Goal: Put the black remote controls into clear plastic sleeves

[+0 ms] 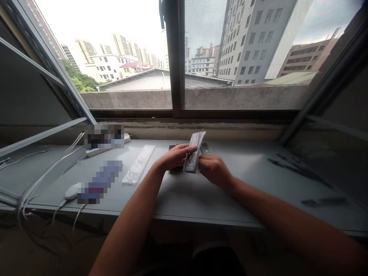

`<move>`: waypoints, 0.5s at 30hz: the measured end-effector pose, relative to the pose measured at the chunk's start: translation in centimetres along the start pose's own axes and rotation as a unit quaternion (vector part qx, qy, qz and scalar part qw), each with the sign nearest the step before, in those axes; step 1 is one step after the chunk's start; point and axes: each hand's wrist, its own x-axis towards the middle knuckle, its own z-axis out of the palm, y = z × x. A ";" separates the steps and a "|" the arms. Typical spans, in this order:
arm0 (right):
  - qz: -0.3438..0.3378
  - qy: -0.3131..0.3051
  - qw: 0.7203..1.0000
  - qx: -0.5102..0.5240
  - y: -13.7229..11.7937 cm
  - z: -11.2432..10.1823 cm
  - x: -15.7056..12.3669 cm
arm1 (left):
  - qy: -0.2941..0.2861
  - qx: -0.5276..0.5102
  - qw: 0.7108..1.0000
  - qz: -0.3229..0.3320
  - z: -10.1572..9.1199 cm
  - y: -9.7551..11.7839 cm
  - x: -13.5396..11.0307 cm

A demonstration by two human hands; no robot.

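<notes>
Above the middle of the grey table, both hands are on a slim dark object in a clear plastic sleeve (191,164), tilted with its far end raised. My left hand (177,154) is closed on its left side, thumb lying across the top. My right hand (212,165) has its fingers pinched together at the right edge of the plastic. What exactly is inside the wrapping cannot be made out. Behind and below the hands lies a dark item (171,147), mostly hidden. A flat clear plastic sleeve (139,165) rests on the table left of my left forearm.
A white power strip (99,150) and white cables (54,163) are at the left, with a white plug (71,191) near the front edge. Two patches there are blurred out. Dark cables (299,170) lie at the right. Metal shelf posts flank the window.
</notes>
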 end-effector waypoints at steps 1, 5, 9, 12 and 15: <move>-0.005 0.005 1.000 -0.019 0.1 -0.1 0.0 | -0.003 0.007 1.000 -0.002 -0.1 0.0 -0.1; 0.001 0.022 0.998 -0.064 0.6 -0.4 -0.1 | -0.012 0.054 0.998 -0.006 -0.4 0.1 -0.4; -0.002 0.028 0.996 -0.087 0.8 -0.7 -0.1 | -0.038 0.063 0.997 -0.005 -0.4 0.3 -0.6; -0.011 0.033 0.994 -0.101 0.7 -0.8 0.0 | -0.093 0.022 0.995 -0.026 -0.1 0.3 -0.7; -0.004 0.046 0.993 -0.112 0.7 -1.0 0.1 | -0.123 -0.016 0.992 -0.030 0.1 0.1 -0.7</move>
